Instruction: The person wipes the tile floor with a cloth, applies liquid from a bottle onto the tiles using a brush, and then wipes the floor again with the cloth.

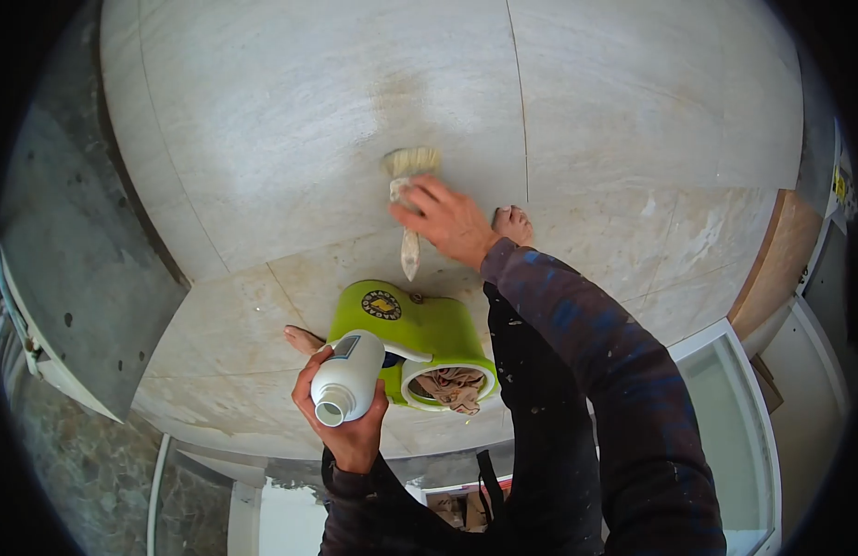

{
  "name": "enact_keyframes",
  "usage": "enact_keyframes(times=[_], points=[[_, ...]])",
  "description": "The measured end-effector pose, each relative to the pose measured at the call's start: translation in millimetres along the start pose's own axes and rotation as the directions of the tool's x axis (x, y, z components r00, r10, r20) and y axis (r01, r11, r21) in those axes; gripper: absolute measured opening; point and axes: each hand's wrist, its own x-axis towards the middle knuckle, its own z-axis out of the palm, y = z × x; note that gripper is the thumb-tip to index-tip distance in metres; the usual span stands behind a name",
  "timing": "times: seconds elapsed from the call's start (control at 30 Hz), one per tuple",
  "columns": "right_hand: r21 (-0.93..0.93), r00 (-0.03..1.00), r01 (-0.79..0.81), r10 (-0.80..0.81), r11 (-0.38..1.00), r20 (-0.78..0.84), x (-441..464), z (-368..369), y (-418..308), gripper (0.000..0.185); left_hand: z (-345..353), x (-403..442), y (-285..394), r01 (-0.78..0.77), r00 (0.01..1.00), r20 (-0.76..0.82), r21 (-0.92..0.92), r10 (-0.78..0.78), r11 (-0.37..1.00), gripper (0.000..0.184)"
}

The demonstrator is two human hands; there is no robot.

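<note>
My right hand (pixel 454 221) is closed around a flat, pale-handled paintbrush (pixel 410 248). The brush's light bristles are against the large pale wall tile (pixel 290 102), just under a darker, damp-looking streak. Lower down, my left hand (pixel 358 443) grips a white plastic bottle (pixel 351 366) with a dark label. Its uncapped mouth is turned up toward me, and what is inside cannot be made out. Behind the bottle stands a lime-green mop bucket (pixel 438 320) with a round logo. A crumpled brownish rag (pixel 455 386) lies in its round basket.
My bare feet show on either side of the bucket, on the stained tile floor (pixel 216 329). At left stands a grey panel (pixel 86 269) with dark spots. A white-framed glass pane (pixel 735 426) and a wooden strip (pixel 761 269) are at right.
</note>
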Motion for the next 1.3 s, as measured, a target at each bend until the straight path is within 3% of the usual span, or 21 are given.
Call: enact_keyframes(times=[0.03, 0.13, 0.17, 0.27, 0.3, 0.37, 0.4, 0.47, 0.53, 0.57, 0.6, 0.63, 0.73, 0.87, 0.93, 0.97, 1.03, 1.27, 1.3], points=[[0.051, 0.982, 0.165, -0.169, 0.985, 0.085, -5, 0, -1, 0.044, 1, 1, 2, -0.006, 1.000, 0.012, 0.006, 0.006, 1.000, 0.085], [0.149, 0.980, 0.166, -0.180, 0.975, 0.090, 22, -3, 19, 0.043, 3, 4, 1, -0.034, 0.999, 0.004, 0.033, 0.034, 0.999, 0.085], [0.136, 0.998, -0.047, 0.052, 0.990, -0.031, 36, -11, 19, 0.043, 3, 3, 6, -0.011, 1.000, 0.011, 0.039, 0.011, 0.999, 0.085], [0.125, 0.977, -0.158, 0.174, 0.979, -0.126, 11, 6, -7, 0.045, 11, 4, 11, -0.061, 0.998, 0.009, 0.028, 0.061, 0.998, 0.084], [0.158, 0.995, 0.094, -0.100, 0.983, 0.025, -19, 18, -21, 0.046, 11, 4, 14, -0.041, 0.999, -0.003, 0.024, 0.041, 0.999, 0.084], [0.221, 0.918, 0.334, -0.369, 0.916, 0.146, -16, 17, -17, 0.048, 7, 7, 14, -0.036, 0.999, -0.003, 0.041, 0.036, 0.999, 0.091], [0.185, 0.979, 0.149, -0.171, 0.971, 0.109, -1, 2, 2, 0.049, 7, 9, 15, -0.041, 0.999, -0.012, 0.050, 0.041, 0.998, 0.091], [0.185, 0.995, -0.062, 0.047, 0.981, 0.086, 26, -11, 9, 0.050, 1, 7, 24, -0.022, 1.000, -0.008, 0.094, 0.023, 0.995, 0.091], [0.096, 0.922, -0.361, 0.371, 0.927, -0.111, 53, -17, 12, 0.051, 3, 7, 24, -0.040, 0.999, -0.011, 0.119, 0.041, 0.992, 0.092], [0.081, 0.970, -0.238, 0.242, 0.968, -0.037, 39, 2, -4, 0.050, 7, 6, 22, -0.033, 0.998, -0.045, 0.088, 0.037, 0.996, 0.092], [0.071, 0.971, -0.232, 0.236, 0.970, -0.044, 17, 10, -12, 0.050, 9, 8, 20, -0.036, 0.996, -0.074, 0.054, 0.040, 0.998, 0.091], [0.072, 0.999, 0.010, -0.012, 0.997, 0.033, -4, 17, -20, 0.045, 8, 10, 20, -0.037, 0.996, -0.073, 0.062, 0.042, 0.997, 0.091], [0.019, 0.983, 0.135, -0.136, 0.991, 0.127, 3, 10, -9, 0.041, 2, 15, 29, -0.073, 0.992, -0.099, 0.049, 0.078, 0.996, 0.090], [0.006, 0.998, 0.007, -0.007, 1.000, 0.070, 10, 19, -14, 0.044, -6, 11, 28, -0.080, 0.987, -0.134, 0.083, 0.090, 0.993, 0.092], [-0.024, 0.999, 0.004, -0.003, 1.000, 0.050, 7, 11, -8, 0.045, -3, 11, 29, -0.066, 0.982, -0.178, -0.002, 0.065, 0.998, 0.093], [-0.004, 0.981, 0.092, -0.090, 0.996, 0.171, -14, 5, -10, 0.046, -7, 10, 28, -0.046, 0.982, -0.183, -0.013, 0.043, 0.999, 0.094], [0.000, 0.981, -0.023, 0.023, 1.000, 0.193, -14, -12, 0, 0.047, -13, 11, 24, -0.024, 0.979, -0.202, -0.021, 0.020, 0.999, 0.094], [0.078, 0.991, -0.016, 0.005, 0.997, 0.136, -1, 27, -36, 0.047, -22, 2, 20, -0.037, 0.986, -0.163, 0.035, 0.042, 0.999, 0.095], [0.083, 0.978, 0.042, -0.058, 0.996, 0.198, -25, 20, -30, 0.051, -26, 2, 21, -0.025, 0.987, -0.155, 0.029, 0.029, 0.999, 0.095]])
